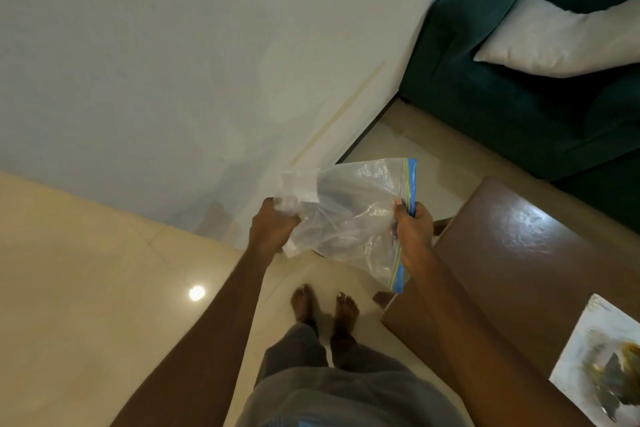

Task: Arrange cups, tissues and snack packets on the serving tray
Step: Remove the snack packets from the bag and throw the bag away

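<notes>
A clear plastic zip bag (349, 215) with a blue seal strip hangs in the air in front of me, above the floor. My left hand (272, 229) grips its crumpled closed end. My right hand (414, 236) pinches the blue seal edge, thumb on top. The bag looks empty, though its folds blur what is inside. No cups, tissues or snack packets show in this view.
A brown glossy table (512, 253) stands at my right, with a printed tray or mat (602, 357) on its near corner. A dark green sofa (519, 87) with a white pillow (568, 38) is behind it. A white wall (173, 62) and cream tiled floor (86, 288) lie left.
</notes>
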